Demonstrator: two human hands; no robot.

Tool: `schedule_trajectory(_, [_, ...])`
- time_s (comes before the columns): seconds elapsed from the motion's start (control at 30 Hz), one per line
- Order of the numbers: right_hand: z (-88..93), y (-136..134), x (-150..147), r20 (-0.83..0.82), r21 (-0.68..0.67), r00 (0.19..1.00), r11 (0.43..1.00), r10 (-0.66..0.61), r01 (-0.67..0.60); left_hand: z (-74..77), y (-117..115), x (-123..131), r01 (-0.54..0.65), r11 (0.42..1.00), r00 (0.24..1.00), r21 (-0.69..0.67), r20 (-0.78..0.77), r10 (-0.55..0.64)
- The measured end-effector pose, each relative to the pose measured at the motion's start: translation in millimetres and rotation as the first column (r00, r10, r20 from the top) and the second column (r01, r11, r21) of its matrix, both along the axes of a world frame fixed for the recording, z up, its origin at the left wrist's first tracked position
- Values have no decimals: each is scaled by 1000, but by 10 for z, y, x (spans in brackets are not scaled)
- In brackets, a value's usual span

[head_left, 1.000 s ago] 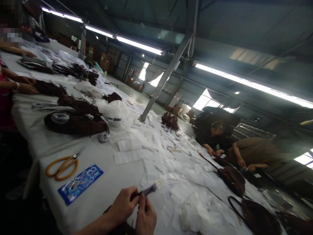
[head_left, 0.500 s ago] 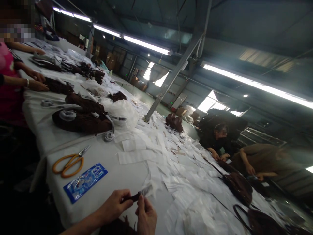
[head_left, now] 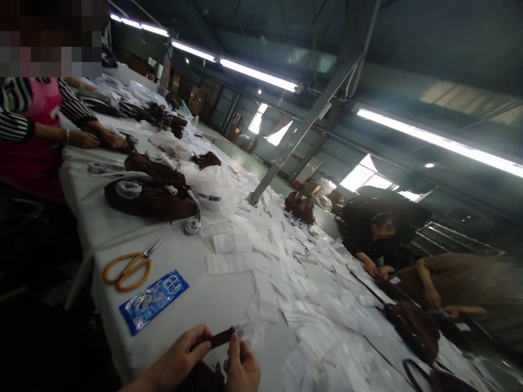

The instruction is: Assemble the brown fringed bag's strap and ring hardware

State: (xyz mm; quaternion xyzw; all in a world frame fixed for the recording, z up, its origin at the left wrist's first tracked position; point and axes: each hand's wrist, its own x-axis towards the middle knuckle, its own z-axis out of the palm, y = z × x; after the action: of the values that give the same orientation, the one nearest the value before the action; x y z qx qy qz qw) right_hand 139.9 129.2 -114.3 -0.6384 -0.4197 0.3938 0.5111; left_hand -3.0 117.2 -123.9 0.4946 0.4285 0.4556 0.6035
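At the bottom of the head view, my left hand (head_left: 182, 355) pinches a dark brown strap (head_left: 221, 339). My right hand (head_left: 243, 366) is closed on the strap's far end, thumb on top. Thin clear wrapping (head_left: 252, 334) shows around that end, with a small dark piece too blurred to name. Below my hands lies dark brown material (head_left: 201, 379), partly cut off by the frame. Up and left on the white table (head_left: 204, 296) are a blue printed packet (head_left: 154, 301) and yellow-handled scissors (head_left: 131, 268), neither touched by my hands.
White paper strips (head_left: 241, 261) and crumpled sheets cover the table's middle and right. Brown bags (head_left: 151, 202) with white wrapping lie beyond the scissors. A person in a pink apron (head_left: 44, 109) works at the left; two people bend over brown bags (head_left: 412, 324) at the right. A metal post (head_left: 294, 139) rises behind.
The view has shifted, so most things sit slightly further right. Both my hands stay on the strap, with more of it showing between them. The person at the left has leaned further into view.
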Motion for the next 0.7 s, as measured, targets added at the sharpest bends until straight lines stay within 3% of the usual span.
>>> schedule_trajectory(0.07, [27,-38,-92,86,41,995,998,50,-54,-41,-37,84,-120,993,993,18,13,119])
schedule_trajectory(0.17, [98,-116,-194,222,83,970,989,102,-123,20,-51,177,-222,975,975,22,-21,222])
schedule_trajectory(0.4, [202,-136,-112,302,35,951,996,68,-82,302,-136,163,-195,980,981,49,17,194])
schedule_trajectory(0.5, [111,-163,-156,416,73,908,994,41,-79,224,-133,170,-211,977,975,1,71,210])
schedule_trajectory(0.63, [-47,-245,-271,567,169,823,981,-18,-95,-13,-104,177,-295,943,923,-154,207,323])
schedule_trajectory(0.7, [-86,-284,-323,683,201,731,964,-11,-173,-110,-91,183,-313,916,884,-251,277,378])
